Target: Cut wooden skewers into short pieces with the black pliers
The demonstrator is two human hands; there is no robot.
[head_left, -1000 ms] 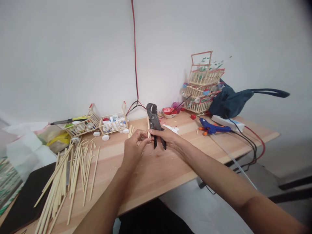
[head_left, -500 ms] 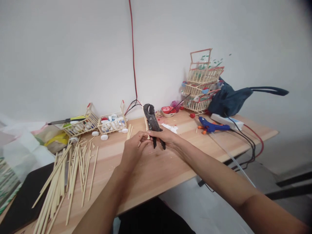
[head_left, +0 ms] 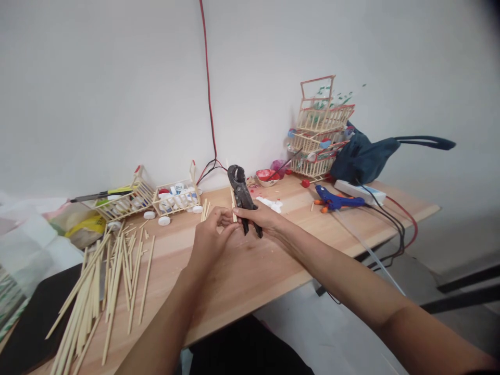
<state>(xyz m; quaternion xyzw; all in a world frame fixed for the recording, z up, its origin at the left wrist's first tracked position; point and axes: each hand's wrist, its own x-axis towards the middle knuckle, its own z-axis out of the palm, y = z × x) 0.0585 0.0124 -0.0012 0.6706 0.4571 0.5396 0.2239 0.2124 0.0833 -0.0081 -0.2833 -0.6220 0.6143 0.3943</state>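
Observation:
My right hand [head_left: 262, 217] is closed around the handles of a black hand cutter [head_left: 239, 188], which points up and away from me. Pinched in the fingers of my left hand [head_left: 215, 225] is a thin wooden stick [head_left: 233, 202], held upright just left of the cutter. My right thumb reaches across to the stick as well. Both hands meet above the middle of the table. Behind my left hand, a few short sticks [head_left: 205, 209] lie on the wood.
Many loose sticks [head_left: 94, 297] spread over the left of the table [head_left: 234, 286]. Two small stick carts [head_left: 177, 200] stand behind them. At the right are a blue glue gun [head_left: 338, 200], stacked carts [head_left: 320, 130], a dark bag [head_left: 361, 156] and a power strip [head_left: 361, 191]. A red bowl [head_left: 267, 177] sits at the back.
The whole view has shifted slightly, so things sit a little further left. Both hands keep the same hold on the stick and the cutter.

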